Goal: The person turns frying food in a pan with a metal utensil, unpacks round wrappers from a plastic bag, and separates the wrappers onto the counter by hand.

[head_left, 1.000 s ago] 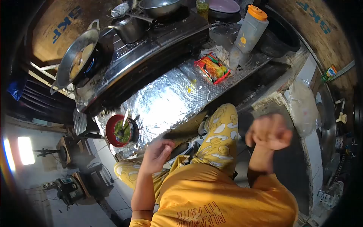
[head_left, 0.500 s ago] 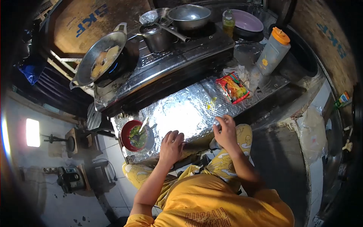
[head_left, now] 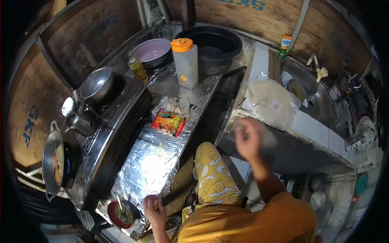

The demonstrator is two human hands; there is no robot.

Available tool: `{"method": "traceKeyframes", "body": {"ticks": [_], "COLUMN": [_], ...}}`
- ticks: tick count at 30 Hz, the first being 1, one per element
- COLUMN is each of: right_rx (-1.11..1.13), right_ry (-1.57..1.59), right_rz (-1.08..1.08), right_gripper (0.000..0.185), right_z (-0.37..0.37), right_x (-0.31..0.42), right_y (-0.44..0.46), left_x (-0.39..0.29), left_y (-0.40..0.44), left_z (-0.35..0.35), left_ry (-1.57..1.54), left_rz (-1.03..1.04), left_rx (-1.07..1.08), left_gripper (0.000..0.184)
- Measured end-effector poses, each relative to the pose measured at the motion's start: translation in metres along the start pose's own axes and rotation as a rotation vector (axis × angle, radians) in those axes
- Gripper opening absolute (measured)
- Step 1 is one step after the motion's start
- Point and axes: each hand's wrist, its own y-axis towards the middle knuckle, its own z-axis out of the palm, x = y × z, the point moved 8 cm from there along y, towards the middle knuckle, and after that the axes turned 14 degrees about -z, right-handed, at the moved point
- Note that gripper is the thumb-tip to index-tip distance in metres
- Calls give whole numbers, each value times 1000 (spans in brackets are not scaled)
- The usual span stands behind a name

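My left hand (head_left: 154,209) is at the near edge of the foil-covered board (head_left: 131,168), its fingers loosely bent and nothing visible in them. Just left of it stands a dark red bowl (head_left: 112,215) with chopped greens and a spoon (head_left: 119,201) inside. My right hand (head_left: 248,139) is raised in front of the tiled counter, below a clear plastic bag (head_left: 272,103) of something pale. It is blurred, but a gap shows between thumb and fingers, with nothing visible held. A red food packet (head_left: 168,122) lies on the foil, apart from both hands.
At left a stove (head_left: 115,121) carries a wok (head_left: 50,162) with food over a blue flame, a small pot (head_left: 84,122) and a metal bowl (head_left: 96,83). Behind are an oil bottle (head_left: 138,69), an orange-lidded jug (head_left: 185,67) and a black tub (head_left: 219,60). A sink (head_left: 320,91) is at right.
The view has swung right, bringing the sink and counter into sight. My right hand has moved right, away from the foil, toward the counter. My left hand stays near the foil's edge.
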Motion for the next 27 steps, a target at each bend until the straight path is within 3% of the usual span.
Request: {"method": "traceKeyframes", "body": {"ticks": [3,4,6,7,10,14,16,17,19,22,26,27], "right_rx": [-96,-103,140,131,466,305,507,494,779,675,636,634], "right_ry": [-440,-450,-507,-515,-417,-480,-587,-589,-333,-168,-54,-57], "right_rz": [-97,-95,58,62,-125,-310,-172,-171,-2,-37,-78,-69], "right_gripper": [17,17,14,14,18,26,25,25,20,11,8,8], "right_z": [-81,-98,-107,-113,-87,-69,-55,-58,-46,-70,-96,-100], "right_x": [-32,-46,-82,-84,-77,-55,-94,-99,-119,-100,-80,-82], "right_y": [33,40,50,53,56,67,70,72,62,59,47,43], "left_x": [-9,-21,-54,-61,-96,-163,-203,-218,-258,-314,-388,-394], "left_y": [10,14,21,25,34,51,59,67,83,106,116,113], "left_z": [6,10,13,17,37,68,86,103,121,152,184,197], "left_ry": [-290,-369,-445,-448,-460,-604,-683,-734,-638,-647,-573,-529], "left_rz": [-79,-74,-16,-5,154,299,250,208,308,402,310,62], "left_rx": [30,60,108,112,221,376,527,604,650,644,620,769], "left_gripper": [12,8,6,6,5,4,12,16,25,26,35,39]}}
